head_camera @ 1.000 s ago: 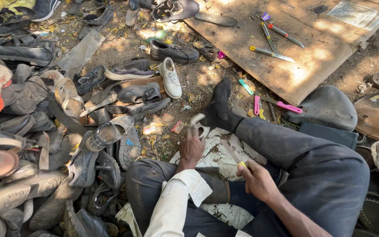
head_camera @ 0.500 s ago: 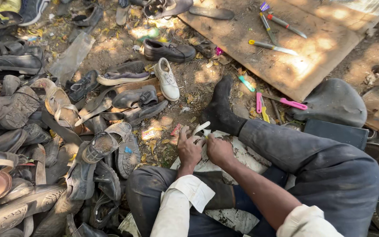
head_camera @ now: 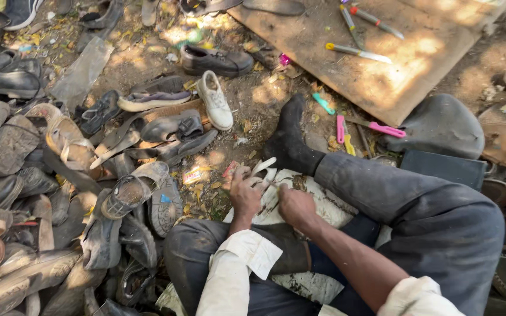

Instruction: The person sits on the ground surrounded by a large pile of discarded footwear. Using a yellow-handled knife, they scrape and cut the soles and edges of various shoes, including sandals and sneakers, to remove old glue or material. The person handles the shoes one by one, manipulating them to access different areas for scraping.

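We held a pale curved sandal strap (head_camera: 263, 168) over the white sheet (head_camera: 329, 205) across our lap, left hand (head_camera: 245, 193) pinching it with closed fingers, right hand (head_camera: 296, 206) curled shut beside it, its contents hidden. The work looked midway: the strap remained loose, and the dusty, worn heap of shoes (head_camera: 60, 193) lay unmended.

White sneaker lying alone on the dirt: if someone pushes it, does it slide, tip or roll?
The white sneaker rests flat on its sole, so it would probably slide, not roll. Loose dirt and leaves may drag at it. It looks low and wide, so tipping seems unlikely.
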